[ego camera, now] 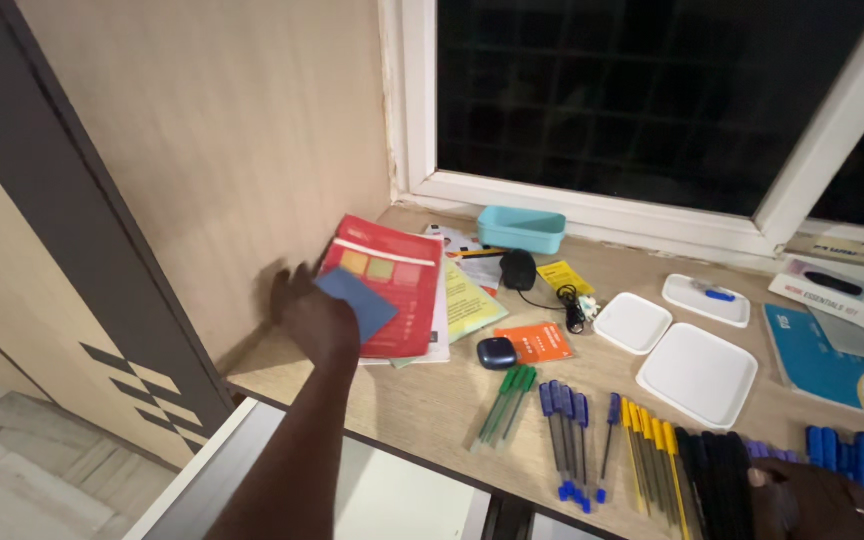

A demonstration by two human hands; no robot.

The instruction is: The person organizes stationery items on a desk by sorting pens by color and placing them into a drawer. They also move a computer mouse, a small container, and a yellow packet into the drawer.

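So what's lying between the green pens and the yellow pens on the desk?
In the head view, a row of blue pens lies between the green pens and the yellow pens, on the desk.

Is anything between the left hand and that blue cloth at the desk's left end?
No. The left hand already holds the blue cloth, just above the red booklet. Nothing visible lies between them.

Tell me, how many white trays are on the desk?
3: a small square tray, a larger square tray below it, and a rectangular tray holding a blue item near the window.
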